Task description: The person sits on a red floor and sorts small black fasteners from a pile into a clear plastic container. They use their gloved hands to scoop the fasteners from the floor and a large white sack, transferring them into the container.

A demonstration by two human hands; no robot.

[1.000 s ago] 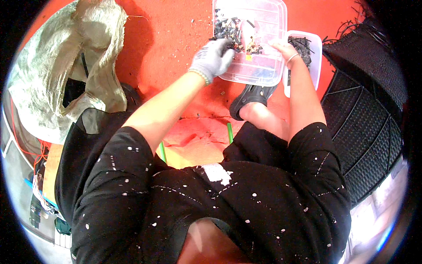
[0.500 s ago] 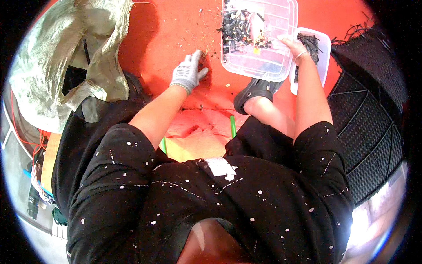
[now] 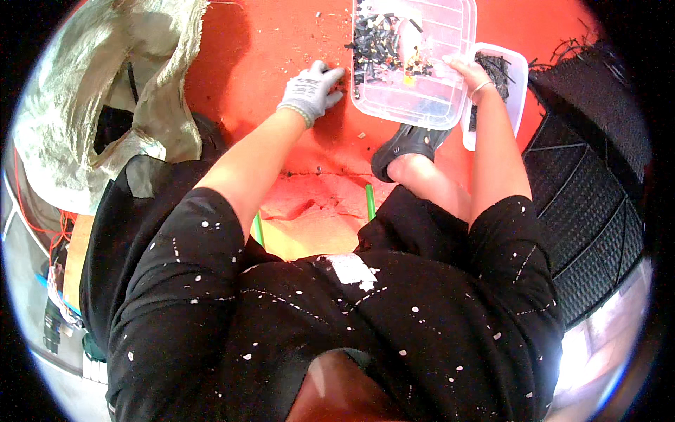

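My left hand (image 3: 311,91), in a grey-white work glove, hovers low over or touches the red floor covering, just left of a clear plastic lid (image 3: 439,95). Its fingers are apart and slightly bent, and I see nothing between them. Bare, with a bracelet at the wrist, my right hand (image 3: 468,73) grips the lid's right edge. Small black scraps (image 3: 376,46) lie heaped on the lid's left half, mixed with some white and yellow bits. Partly under the lid and my right forearm stands a translucent box (image 3: 518,95) holding thin black strips (image 3: 498,72).
A large woven sack (image 3: 158,70) gapes at the left. Black woven wicker-like material (image 3: 587,218) lies at the right. My foot in a black clog (image 3: 411,146) is just below the lid. Small crumbs dot the red floor covering (image 3: 281,42). Green bars (image 3: 370,202) show between my legs.
My left hand has moved right, closer to the lid, and its fingers have bent a little. My right hand and the lid are nearly unmoved.
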